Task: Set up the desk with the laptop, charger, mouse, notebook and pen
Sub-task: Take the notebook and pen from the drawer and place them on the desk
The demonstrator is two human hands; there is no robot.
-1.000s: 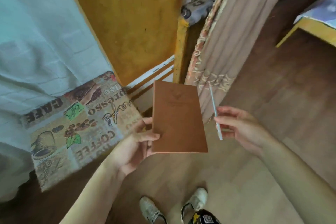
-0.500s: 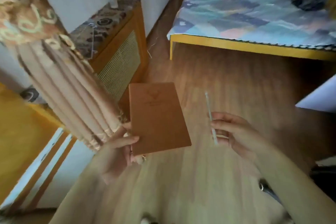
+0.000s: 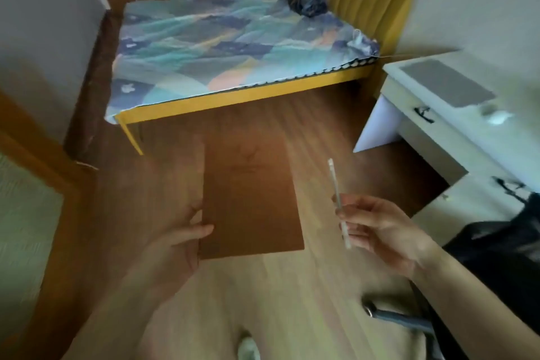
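Hands in the foreground, above the wood floor (image 3: 263, 286): left hand (image 3: 175, 245) with its grip closed on the lower left edge of the brown notebook (image 3: 248, 199), thumb on the cover; right hand (image 3: 380, 231) pinching the pen (image 3: 337, 199), tip up. Farther right, white tabletop (image 3: 423, 90) carrying the closed laptop (image 3: 447, 86) and mouse (image 3: 496, 117). Beyond, bed (image 3: 233, 47).

Item count, head view.
Counted: two hands, left (image 3: 175, 245) and right (image 3: 380, 231); one notebook (image 3: 251, 199); one pen (image 3: 338, 202); one bed (image 3: 222, 47); one desk (image 3: 432, 131); one laptop (image 3: 447, 83); one mouse (image 3: 496, 117).
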